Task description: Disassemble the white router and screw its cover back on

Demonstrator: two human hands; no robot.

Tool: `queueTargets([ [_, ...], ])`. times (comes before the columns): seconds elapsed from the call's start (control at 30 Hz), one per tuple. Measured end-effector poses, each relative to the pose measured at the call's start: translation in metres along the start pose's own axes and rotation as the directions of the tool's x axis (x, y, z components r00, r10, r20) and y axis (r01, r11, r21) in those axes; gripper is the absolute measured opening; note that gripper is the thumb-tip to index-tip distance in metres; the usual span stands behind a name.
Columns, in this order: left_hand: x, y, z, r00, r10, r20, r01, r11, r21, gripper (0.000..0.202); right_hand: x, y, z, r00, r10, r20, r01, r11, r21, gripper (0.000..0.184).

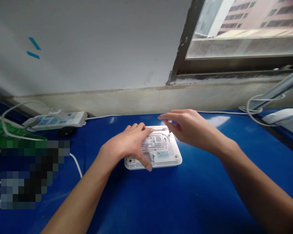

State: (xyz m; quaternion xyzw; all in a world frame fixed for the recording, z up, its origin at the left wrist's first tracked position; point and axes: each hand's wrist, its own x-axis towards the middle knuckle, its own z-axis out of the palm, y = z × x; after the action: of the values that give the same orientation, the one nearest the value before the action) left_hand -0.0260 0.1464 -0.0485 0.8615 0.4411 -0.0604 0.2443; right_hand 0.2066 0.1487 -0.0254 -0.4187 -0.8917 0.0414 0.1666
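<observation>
A white router (161, 155) lies upside down on the blue table (175, 198), its vented underside and labels facing up. My left hand (130, 143) rests on its left half, fingers spread across the back edge and thumb pressed near the front edge. My right hand (185, 125) hovers over the router's far right corner, fingers curled with the fingertips pinching at a small thing I cannot make out, next to the folded white antenna (158, 129).
A white power strip (57, 119) with a cable lies at the back left by the wall. White cables (252, 109) and a white device (286, 118) sit at the back right below a window. A blurred patch covers the left.
</observation>
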Motion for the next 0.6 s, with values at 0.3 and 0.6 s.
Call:
queueTargets([
  [0.3, 0.0008, 0.0002, 0.0003, 1.0, -0.006, -0.001, 0.006, 1.0, -0.002, 0.116, 0.0026, -0.0031, 0.0023, 0.998, 0.043, 0.034, -0.044, 0.999, 0.009, 0.025],
  [0.6, 0.0008, -0.0003, 0.0007, 1.0, 0.001, -0.009, -0.001, 1.0, -0.012, 0.112, 0.0004, -0.0038, -0.0007, 0.997, 0.04, 0.059, -0.038, 0.998, -0.043, 0.026],
])
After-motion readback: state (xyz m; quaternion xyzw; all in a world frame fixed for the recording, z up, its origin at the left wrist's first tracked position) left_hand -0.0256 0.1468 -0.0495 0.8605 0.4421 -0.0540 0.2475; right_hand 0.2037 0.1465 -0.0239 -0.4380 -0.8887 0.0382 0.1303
